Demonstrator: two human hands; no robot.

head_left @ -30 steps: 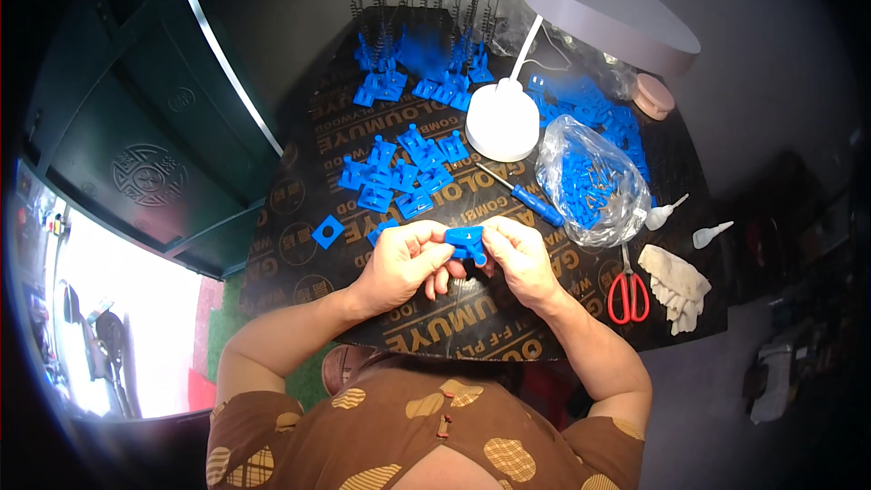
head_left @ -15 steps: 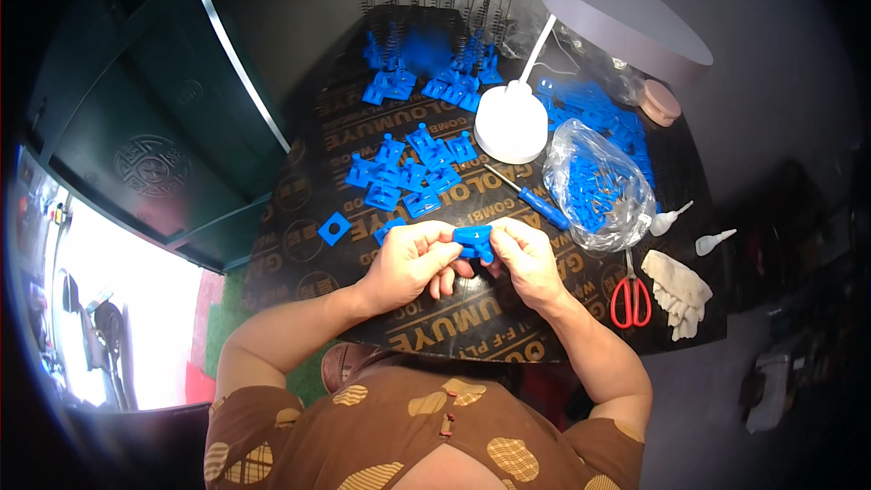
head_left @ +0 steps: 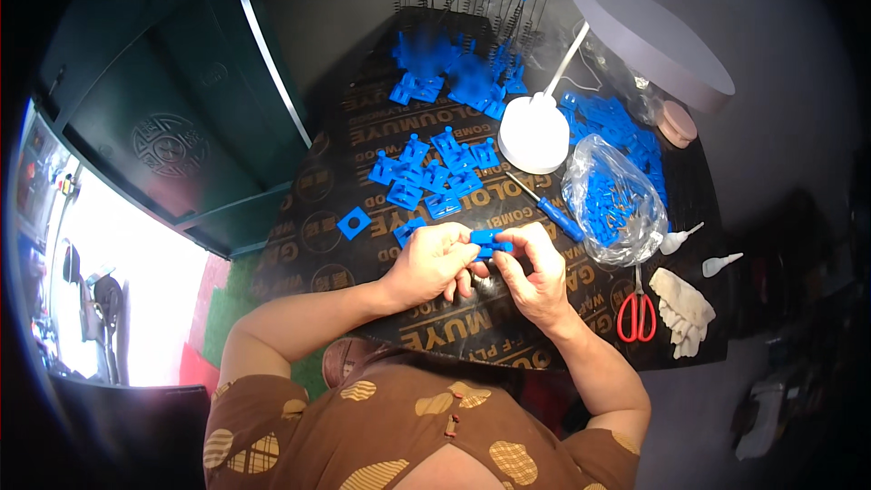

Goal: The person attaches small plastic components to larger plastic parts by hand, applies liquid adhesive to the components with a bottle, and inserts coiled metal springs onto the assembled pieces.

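Near the front of the dark board, a small blue plastic part (head_left: 490, 242) is held between both hands. My left hand (head_left: 431, 263) pinches its left end with thumb and fingers. On its right end, my right hand (head_left: 537, 279) closes thumb and forefinger; the fingers cover much of the part's shape. Just past my left hand lies another blue piece (head_left: 408, 232), partly hidden by it. A flat blue square with a dark round hole (head_left: 355, 223) lies farther left. Beyond the hands several similar blue plastic parts (head_left: 435, 179) are heaped together.
A blue-handled screwdriver (head_left: 560, 217) lies beside a clear bag of small blue pieces (head_left: 612, 204). A white lamp (head_left: 533, 134) stands behind. Red-handled scissors (head_left: 636, 316), a whitish glove (head_left: 682, 311) and small white nozzle bottles (head_left: 721, 264) are at right. Blue parts with upright springs (head_left: 508, 54) stand far back.
The blue part has turned in my fingers, and my right thumb and forefinger have shifted their hold on it. The whole view has moved slightly, with the table things appearing farther right.
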